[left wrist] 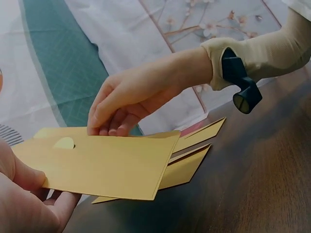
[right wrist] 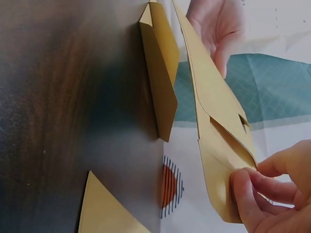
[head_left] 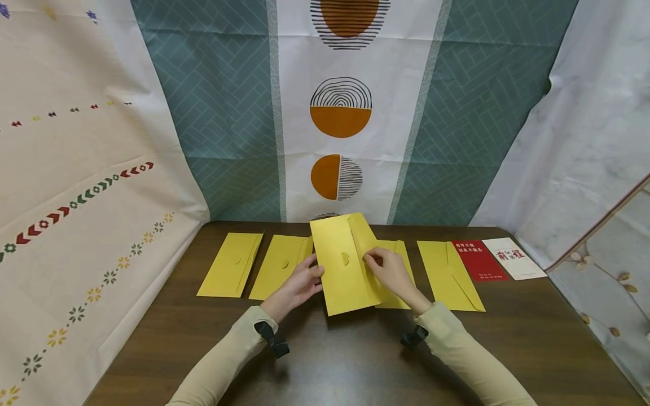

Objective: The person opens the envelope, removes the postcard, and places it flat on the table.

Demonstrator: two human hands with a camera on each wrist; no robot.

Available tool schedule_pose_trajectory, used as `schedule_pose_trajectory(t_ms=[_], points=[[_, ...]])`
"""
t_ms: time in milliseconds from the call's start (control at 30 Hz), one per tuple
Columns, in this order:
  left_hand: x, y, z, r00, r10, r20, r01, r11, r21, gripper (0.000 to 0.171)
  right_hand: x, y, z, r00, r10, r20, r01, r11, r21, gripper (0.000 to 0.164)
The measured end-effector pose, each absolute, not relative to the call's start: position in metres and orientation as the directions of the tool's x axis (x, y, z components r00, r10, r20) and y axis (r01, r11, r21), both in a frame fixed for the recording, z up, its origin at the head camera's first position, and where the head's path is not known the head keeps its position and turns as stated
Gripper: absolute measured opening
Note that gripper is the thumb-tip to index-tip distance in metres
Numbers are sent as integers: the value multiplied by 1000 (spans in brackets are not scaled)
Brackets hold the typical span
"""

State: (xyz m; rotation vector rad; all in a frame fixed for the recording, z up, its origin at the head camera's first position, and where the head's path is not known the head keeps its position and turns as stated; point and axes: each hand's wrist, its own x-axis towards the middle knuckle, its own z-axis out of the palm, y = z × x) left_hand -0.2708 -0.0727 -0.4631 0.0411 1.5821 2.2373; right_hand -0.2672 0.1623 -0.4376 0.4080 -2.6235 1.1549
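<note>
A yellow envelope [head_left: 339, 282] is held up over the table, tilted, its side flap [head_left: 367, 248] partly lifted. My left hand [head_left: 298, 283] grips its left edge, the thumb on the face near a half-round tab [left wrist: 65, 143]. At the opposite side, my right hand [head_left: 392, 272] pinches the flap between thumb and fingers. The right wrist view shows these fingertips [right wrist: 242, 182] on the flap edge, beside the slot that it leaves uncovered. Whatever may lie inside the envelope is hidden. Behind it, another yellow envelope [head_left: 401, 265] is partly covered by the right hand.
Two yellow envelopes [head_left: 231, 265] lie side by side at the left. To the right lies one more yellow envelope [head_left: 447, 276], overlapping a red card [head_left: 479, 262], with a white card [head_left: 515, 259] beside that. Patterned cloth [head_left: 340, 186] hangs behind the dark wooden table [head_left: 335, 366].
</note>
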Motion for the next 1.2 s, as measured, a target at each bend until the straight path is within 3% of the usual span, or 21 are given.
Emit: schedule_pose_trajectory(t_ms=[467, 1200], points=[[-269, -71, -463, -903, 384, -195, -311, -269, 912, 63, -270, 164, -429, -977, -182, 113, -191, 496, -847, 21], [-269, -68, -460, -893, 425, -146, -298, -318, 900, 47, -270, 167, -426, -994, -76, 79, -107, 490, -865, 21]])
